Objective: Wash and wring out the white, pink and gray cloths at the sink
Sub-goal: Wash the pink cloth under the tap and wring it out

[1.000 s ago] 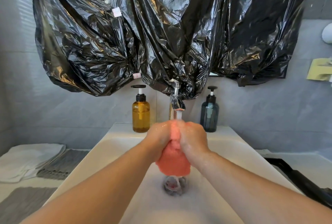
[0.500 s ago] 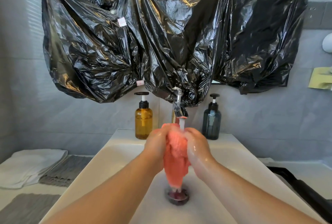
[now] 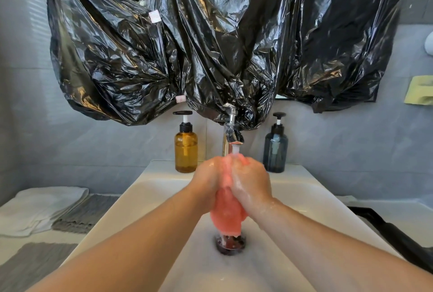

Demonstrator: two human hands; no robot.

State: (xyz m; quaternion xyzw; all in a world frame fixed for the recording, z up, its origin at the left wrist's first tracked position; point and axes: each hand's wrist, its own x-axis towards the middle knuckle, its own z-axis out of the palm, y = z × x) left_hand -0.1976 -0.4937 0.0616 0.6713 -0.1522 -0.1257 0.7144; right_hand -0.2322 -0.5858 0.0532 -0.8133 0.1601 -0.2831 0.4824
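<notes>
Head view, centre frame: I see the pink cloth point(image 3: 226, 216) bunched under the running faucet point(image 3: 232, 132), its tail hanging over the sink point(image 3: 150, 188) drain point(image 3: 230, 243). The left hand point(image 3: 208, 179) and right hand point(image 3: 251, 184) curl around its upper part, squeezing. I'd judge the job partway: the white cloth point(image 3: 44, 207) and gray cloth point(image 3: 86, 212) lie folded lower left, apparently waiting.

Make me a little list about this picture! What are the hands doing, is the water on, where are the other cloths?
hands: left hand and right hand both grip the pink cloth
water: running from the tap onto the cloth
below: the drain, under the cloth's hanging end
other cloths: white cloth and gray cloth, left of the sink
</notes>
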